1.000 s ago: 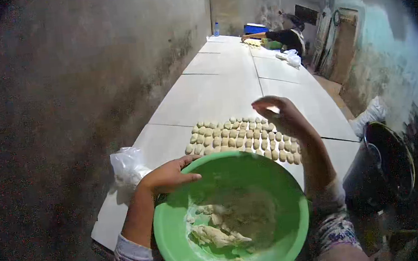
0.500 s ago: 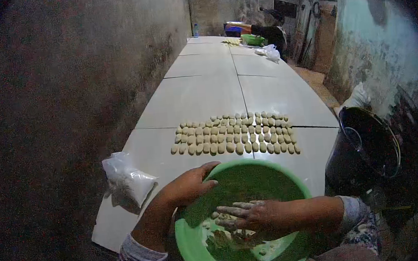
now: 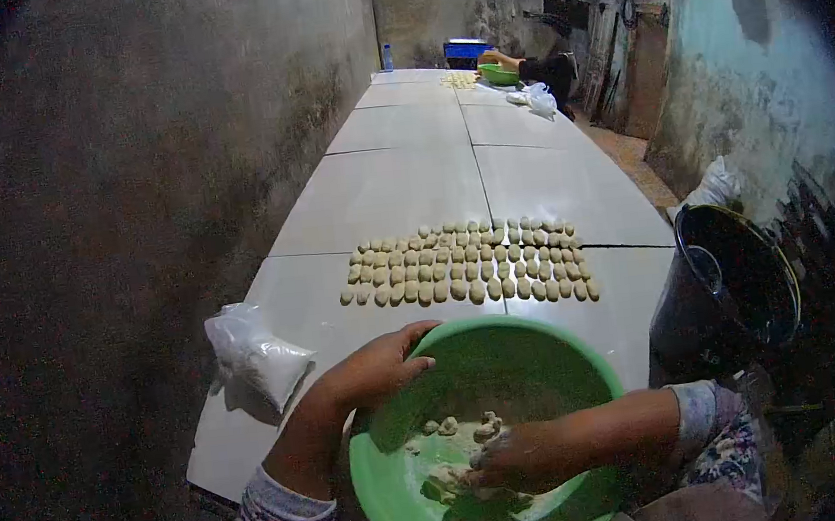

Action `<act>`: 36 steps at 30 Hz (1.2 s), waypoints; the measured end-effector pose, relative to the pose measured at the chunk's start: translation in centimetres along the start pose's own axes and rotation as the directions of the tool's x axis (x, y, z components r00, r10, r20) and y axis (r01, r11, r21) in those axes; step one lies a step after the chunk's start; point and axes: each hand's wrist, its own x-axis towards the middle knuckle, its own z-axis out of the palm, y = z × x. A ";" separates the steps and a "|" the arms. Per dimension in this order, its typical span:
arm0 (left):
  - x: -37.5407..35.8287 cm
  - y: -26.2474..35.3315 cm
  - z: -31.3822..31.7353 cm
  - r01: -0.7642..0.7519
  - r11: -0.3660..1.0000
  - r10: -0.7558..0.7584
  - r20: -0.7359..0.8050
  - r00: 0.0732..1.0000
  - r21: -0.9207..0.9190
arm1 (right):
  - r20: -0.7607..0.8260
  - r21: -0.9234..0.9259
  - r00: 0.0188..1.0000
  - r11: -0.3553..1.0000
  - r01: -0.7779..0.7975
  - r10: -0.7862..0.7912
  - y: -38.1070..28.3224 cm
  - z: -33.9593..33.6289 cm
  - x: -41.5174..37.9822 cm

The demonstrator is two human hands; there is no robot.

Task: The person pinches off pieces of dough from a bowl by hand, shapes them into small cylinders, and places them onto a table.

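Note:
A green plastic basin (image 3: 479,325) stands tilted at the near end of the table. My left hand (image 3: 380,370) grips its upper left rim, thumb inside. Down in the basin is my right hand (image 3: 509,456), fingers curled into pale, lumpy dough (image 3: 447,481) dusted with flour; the fingertips are partly hidden. Smaller dough crumbs (image 3: 448,425) lie loose on the basin floor. Beyond the basin, several rows of small oval dough pieces (image 3: 456,270) are laid out on the white table.
A plastic bag of white powder (image 3: 261,354) sits left on the white tiled table (image 3: 381,199). At right stands a black bucket (image 3: 688,305). A co-worker's arm (image 3: 509,59) reaches by another green basin (image 3: 498,75) at the far end, near a blue crate (image 3: 468,50).
My right hand has gone from spread fingers over the basin to curled fingers lower in the dough. The left hand keeps its hold. The far co-worker's arm has shifted.

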 end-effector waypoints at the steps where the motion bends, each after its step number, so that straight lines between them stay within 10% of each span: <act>1: 0.0 -0.1 0.0 0.001 1.000 -0.001 -0.004 1.000 0.000 | 0.001 -0.002 1.000 1.000 0.003 -0.003 -0.1 -0.5 0.0; 4: 0.0 -0.4 0.1 0.025 1.000 -0.025 -0.005 1.000 -0.019 | 0.113 -0.043 0.949 0.956 -0.290 0.293 -1.7 -4.1 0.3; 8: -0.2 0.4 0.2 0.018 0.999 -0.019 -0.022 1.000 -0.047 | -0.182 -0.114 0.963 0.969 -0.221 0.199 -1.6 -3.9 -0.2; 13: -0.2 0.1 0.2 0.026 0.998 -0.029 -0.034 0.999 -0.064 | -0.085 -0.187 0.987 0.971 -0.152 0.138 0.2 -1.5 0.9; 18: -0.7 0.2 0.5 -0.051 0.938 0.137 -0.231 0.963 0.343 | -0.014 -0.079 0.967 0.963 -0.256 0.256 -1.4 -5.4 0.6; 21: -1.5 2.1 0.2 -0.122 0.797 0.353 -0.293 0.889 0.591 | -0.260 -0.149 0.959 0.977 -0.151 0.109 -0.9 -6.4 -0.3; 27: -2.0 3.1 -0.2 -0.336 0.753 0.478 -0.119 0.870 0.566 | -0.224 -0.167 0.956 0.959 -0.228 0.188 -1.3 -8.6 -1.1; 32: -2.8 4.2 -0.6 -0.227 0.870 0.288 -0.079 0.954 0.437 | -0.034 0.125 0.893 0.888 -0.442 0.449 -1.8 -9.8 -1.6; 36: -3.8 3.4 -2.4 -0.303 0.884 0.197 0.303 0.932 0.357 | -0.317 0.138 0.901 0.954 -0.265 0.296 -1.8 -9.8 -2.4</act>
